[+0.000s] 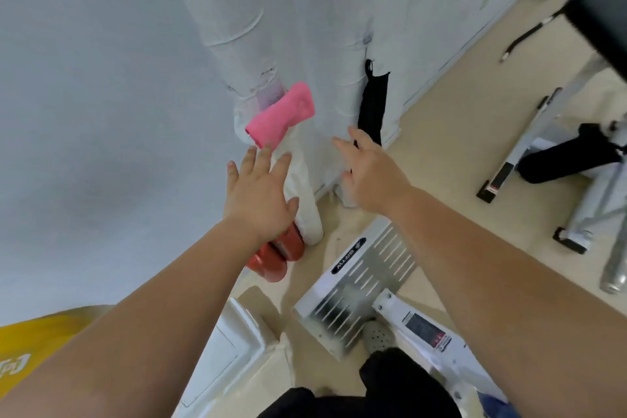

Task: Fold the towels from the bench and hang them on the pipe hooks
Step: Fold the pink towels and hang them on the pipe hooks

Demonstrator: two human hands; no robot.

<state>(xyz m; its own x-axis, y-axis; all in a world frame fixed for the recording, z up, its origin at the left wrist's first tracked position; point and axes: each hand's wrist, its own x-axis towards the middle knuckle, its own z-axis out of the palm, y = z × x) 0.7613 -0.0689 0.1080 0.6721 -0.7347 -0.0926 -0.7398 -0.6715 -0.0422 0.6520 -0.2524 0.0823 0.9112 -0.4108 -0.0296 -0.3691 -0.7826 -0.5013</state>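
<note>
Now reaches with left hand (261, 193) spread and empty just below pink towel (280, 115), folded thick and draped on left pipe (217, 10), seemingly so as to sit balanced. Holds right hand (369, 173) released, grasping nothing, at lower end of black towel (371, 105), hung long on right pipe (349, 27), clear of floor (458, 146); cannot tell whether touching.

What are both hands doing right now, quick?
Left hand: open, fingers spread, holding nothing, near the pink towel.
Right hand: open, fingers relaxed, beside the black towel.
</note>
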